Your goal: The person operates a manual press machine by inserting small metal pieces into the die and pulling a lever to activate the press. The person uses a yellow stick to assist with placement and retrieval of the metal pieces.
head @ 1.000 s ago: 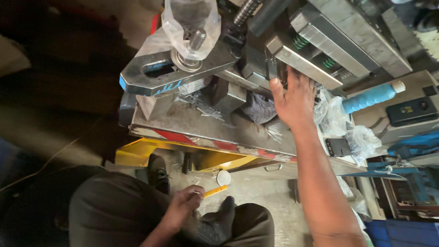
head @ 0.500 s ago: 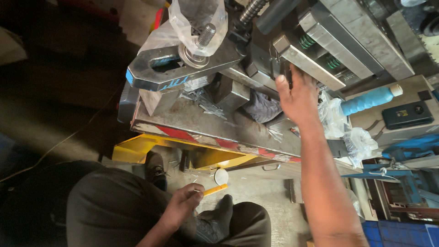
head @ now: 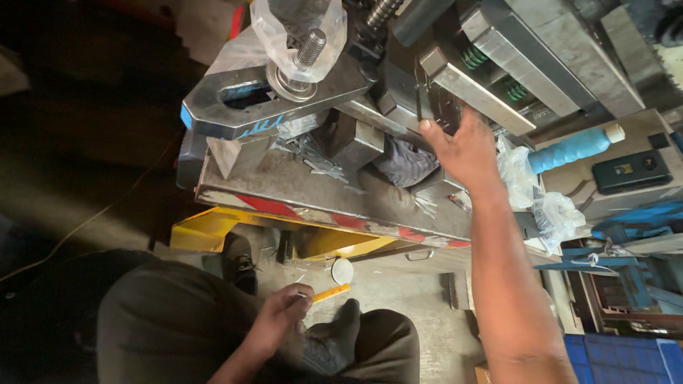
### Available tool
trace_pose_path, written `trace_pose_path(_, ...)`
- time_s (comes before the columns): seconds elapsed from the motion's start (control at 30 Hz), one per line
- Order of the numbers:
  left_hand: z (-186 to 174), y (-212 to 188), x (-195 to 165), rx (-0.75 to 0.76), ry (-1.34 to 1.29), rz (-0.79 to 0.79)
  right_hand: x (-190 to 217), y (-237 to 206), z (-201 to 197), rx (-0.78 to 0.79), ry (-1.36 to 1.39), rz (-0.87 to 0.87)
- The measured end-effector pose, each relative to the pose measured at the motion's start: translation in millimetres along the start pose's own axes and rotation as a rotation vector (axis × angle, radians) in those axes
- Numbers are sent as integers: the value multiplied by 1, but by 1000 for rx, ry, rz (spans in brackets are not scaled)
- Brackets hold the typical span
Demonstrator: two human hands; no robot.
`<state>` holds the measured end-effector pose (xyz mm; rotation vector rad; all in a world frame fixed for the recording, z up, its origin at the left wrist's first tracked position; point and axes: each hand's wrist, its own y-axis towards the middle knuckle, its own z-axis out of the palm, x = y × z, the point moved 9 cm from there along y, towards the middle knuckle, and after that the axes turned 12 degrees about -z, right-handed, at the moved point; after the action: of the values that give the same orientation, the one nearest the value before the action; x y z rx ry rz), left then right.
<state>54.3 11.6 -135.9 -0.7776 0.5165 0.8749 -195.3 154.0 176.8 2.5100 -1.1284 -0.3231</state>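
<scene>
Reaching up, the right hand [head: 466,146] spreads open fingers against a grey steel press block [head: 455,82] on the bench [head: 299,186], seemingly steadying it, while the left hand [head: 281,320] closes on a slim yellow tool [head: 331,292] near the knee; its tip stays hidden.

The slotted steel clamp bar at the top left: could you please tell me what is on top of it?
On the slotted clamp bar a washer rings a threaded stud. A clear plastic bag drapes behind; the stud's base is hidden.
</scene>
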Motion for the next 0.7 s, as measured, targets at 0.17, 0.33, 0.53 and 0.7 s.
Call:
trace_pose_path(0.17, -1, 2, -1, -20, 20, 13, 5, -1, -1, -50, -54, 16)
trace_pose_path(0.33, 2, 5, 2, -34, 43, -13, 5, 0, 2, -19, -70, 20)
trace_pose_path(0.53, 0, 0, -4, -53, 26, 9, 9, -2, -3, -32, -71, 30)
trace_pose_path(0.7, -3, -3, -8, -35, -11, 32, 3, 1, 0, 33, -2, 96)
